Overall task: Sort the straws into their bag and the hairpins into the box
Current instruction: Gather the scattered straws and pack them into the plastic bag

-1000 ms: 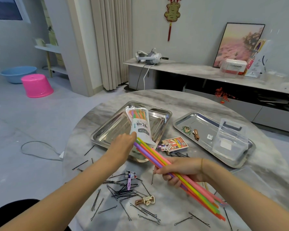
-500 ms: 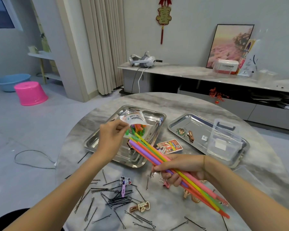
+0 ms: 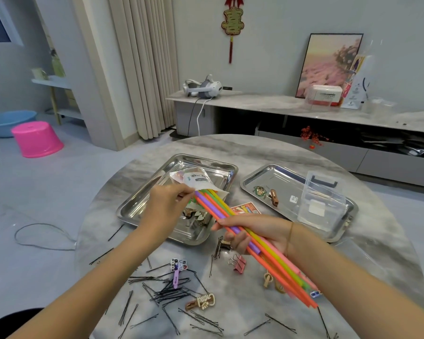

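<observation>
My right hand [image 3: 252, 232] grips a bundle of coloured straws [image 3: 274, 260] around its middle. The bundle's far ends sit inside the mouth of the white printed straw bag [image 3: 198, 180], which my left hand [image 3: 165, 206] pinches at the opening above the left steel tray [image 3: 142, 204]. Several black hairpins [image 3: 167, 293] lie scattered on the round marble table [image 3: 367, 260] near me, with decorated clips [image 3: 178, 266] among them. The clear plastic box [image 3: 322, 199] stands open on the right steel tray [image 3: 257, 177], beside a brown clip [image 3: 274, 197].
A pink binder clip [image 3: 239, 261] and a gold clip [image 3: 202, 302] lie among the pins. A small red card pack [image 3: 245, 209] rests between the trays. Beyond the table are a low cabinet with a headset [image 3: 202, 88], a pink stool [image 3: 36, 139] and a cable [image 3: 42, 237] on the floor.
My left hand has tipped the bag from upright to lying over the straw ends, and the bundle has slid further into its mouth. My view has shifted slightly left.
</observation>
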`<action>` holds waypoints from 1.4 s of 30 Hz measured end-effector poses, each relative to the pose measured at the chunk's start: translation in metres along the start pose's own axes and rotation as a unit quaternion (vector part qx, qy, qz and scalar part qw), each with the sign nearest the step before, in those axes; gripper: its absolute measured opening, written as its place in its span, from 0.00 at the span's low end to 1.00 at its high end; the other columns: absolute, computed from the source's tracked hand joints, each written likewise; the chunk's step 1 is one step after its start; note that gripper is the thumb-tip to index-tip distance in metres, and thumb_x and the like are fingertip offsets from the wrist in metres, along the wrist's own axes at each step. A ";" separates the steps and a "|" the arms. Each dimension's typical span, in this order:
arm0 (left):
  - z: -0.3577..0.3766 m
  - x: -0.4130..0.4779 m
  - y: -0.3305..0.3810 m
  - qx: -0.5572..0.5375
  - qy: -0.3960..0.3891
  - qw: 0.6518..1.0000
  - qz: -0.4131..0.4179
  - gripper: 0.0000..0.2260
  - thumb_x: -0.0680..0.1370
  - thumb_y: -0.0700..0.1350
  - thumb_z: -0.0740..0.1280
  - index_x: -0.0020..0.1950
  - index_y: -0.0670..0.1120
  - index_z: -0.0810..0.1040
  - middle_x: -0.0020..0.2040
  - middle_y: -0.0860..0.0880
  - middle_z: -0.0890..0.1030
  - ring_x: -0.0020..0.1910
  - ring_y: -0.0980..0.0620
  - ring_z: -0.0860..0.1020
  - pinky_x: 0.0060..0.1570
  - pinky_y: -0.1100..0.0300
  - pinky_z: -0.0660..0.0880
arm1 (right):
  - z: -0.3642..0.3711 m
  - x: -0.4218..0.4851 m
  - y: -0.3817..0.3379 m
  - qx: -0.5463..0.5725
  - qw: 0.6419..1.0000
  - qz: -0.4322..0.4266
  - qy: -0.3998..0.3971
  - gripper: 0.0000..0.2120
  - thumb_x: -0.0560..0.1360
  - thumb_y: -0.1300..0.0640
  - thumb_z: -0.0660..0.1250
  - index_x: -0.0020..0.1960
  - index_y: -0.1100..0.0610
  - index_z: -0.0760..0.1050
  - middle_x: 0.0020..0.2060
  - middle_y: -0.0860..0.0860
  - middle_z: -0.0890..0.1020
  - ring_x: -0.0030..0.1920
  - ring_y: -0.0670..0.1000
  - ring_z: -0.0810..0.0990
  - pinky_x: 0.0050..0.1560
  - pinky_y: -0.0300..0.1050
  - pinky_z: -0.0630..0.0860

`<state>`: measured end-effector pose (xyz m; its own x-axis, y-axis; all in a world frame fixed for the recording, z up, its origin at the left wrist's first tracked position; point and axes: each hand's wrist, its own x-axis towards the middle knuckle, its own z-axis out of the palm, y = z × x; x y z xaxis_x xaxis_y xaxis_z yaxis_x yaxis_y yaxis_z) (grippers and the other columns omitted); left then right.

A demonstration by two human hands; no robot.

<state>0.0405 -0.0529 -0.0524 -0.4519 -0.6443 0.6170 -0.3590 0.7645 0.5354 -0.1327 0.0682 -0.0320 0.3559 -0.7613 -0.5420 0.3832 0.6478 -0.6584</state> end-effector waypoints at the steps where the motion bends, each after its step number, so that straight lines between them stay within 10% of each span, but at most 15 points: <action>1: 0.001 -0.001 0.001 0.017 -0.009 1.000 0.019 0.07 0.70 0.36 0.74 0.46 0.41 0.85 0.36 0.48 0.84 0.33 0.58 0.80 0.38 0.62 0.79 | 0.000 0.003 0.000 0.011 1.000 -0.003 0.005 0.06 0.78 0.59 0.61 0.48 0.61 0.73 0.27 0.50 0.70 0.19 0.41 0.67 0.19 0.30 0.67; 11: 0.023 -0.022 0.028 0.120 -0.112 0.969 0.187 0.12 0.72 0.45 0.60 0.39 0.43 0.82 0.30 0.49 0.79 0.30 0.50 0.78 0.31 0.62 0.70 | -0.008 0.022 -0.003 0.108 0.993 -0.007 0.038 0.10 0.76 0.67 0.59 0.36 0.62 0.70 0.24 0.51 0.70 0.18 0.42 0.67 0.16 0.29 0.63; 15: 0.023 -0.021 0.032 0.098 -0.123 0.977 0.144 0.14 0.73 0.47 0.58 0.39 0.42 0.80 0.31 0.48 0.80 0.30 0.49 0.78 0.28 0.61 0.72 | -0.010 0.018 -0.004 0.197 0.978 -0.068 0.020 0.08 0.67 0.70 0.67 0.45 0.66 0.73 0.34 0.57 0.73 0.29 0.47 0.73 0.29 0.35 0.75; 19: 0.018 -0.021 0.038 0.095 -0.120 0.981 0.115 0.12 0.75 0.45 0.62 0.56 0.45 0.79 0.39 0.47 0.81 0.36 0.46 0.80 0.32 0.55 0.75 | -0.008 0.016 -0.004 0.168 0.979 -0.090 0.075 0.09 0.71 0.68 0.63 0.51 0.66 0.72 0.38 0.60 0.76 0.33 0.51 0.77 0.35 0.39 0.79; 24: 0.018 -0.022 0.043 0.189 -0.217 0.942 0.173 0.38 0.73 0.37 0.67 0.72 0.66 0.53 0.39 0.52 0.63 0.33 0.53 0.66 0.29 0.61 0.62 | 0.004 -0.003 -0.003 0.151 0.983 -0.026 0.101 0.13 0.79 0.58 0.57 0.49 0.68 0.74 0.39 0.63 0.79 0.29 0.58 0.82 0.28 0.49 0.80; 29: 0.021 -0.020 0.046 0.176 -0.204 0.955 0.125 0.29 0.73 0.40 0.69 0.69 0.62 0.68 0.42 0.53 0.62 0.37 0.52 0.68 0.30 0.59 0.63 | -0.003 -0.008 -0.008 0.121 0.989 -0.025 0.079 0.21 0.78 0.54 0.46 0.53 0.65 0.72 0.40 0.59 0.75 0.33 0.56 0.78 0.29 0.42 0.79; 38: 0.021 -0.022 0.045 0.169 -0.170 0.963 0.125 0.33 0.63 0.31 0.73 0.64 0.52 0.74 0.38 0.53 0.61 0.30 0.54 0.60 0.24 0.63 0.57 | -0.003 -0.015 -0.007 0.044 0.988 -0.037 0.144 0.18 0.76 0.56 0.60 0.37 0.65 0.82 0.32 0.58 0.83 0.28 0.53 0.83 0.29 0.44 0.81; 42: 0.016 -0.021 0.049 0.167 -0.196 0.960 0.106 0.28 0.71 0.35 0.68 0.68 0.55 0.72 0.42 0.51 0.63 0.35 0.53 0.64 0.28 0.62 0.59 | 0.000 -0.017 -0.008 0.094 0.984 -0.041 0.143 0.19 0.81 0.51 0.53 0.53 0.66 0.74 0.41 0.63 0.81 0.35 0.59 0.84 0.34 0.56 0.81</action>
<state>0.0190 -0.0013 -0.0482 -0.7927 -0.4668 0.3922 -0.4379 0.8835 0.1664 -0.1415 0.0758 -0.0178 0.0738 -0.7703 -0.6334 0.5610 0.5572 -0.6122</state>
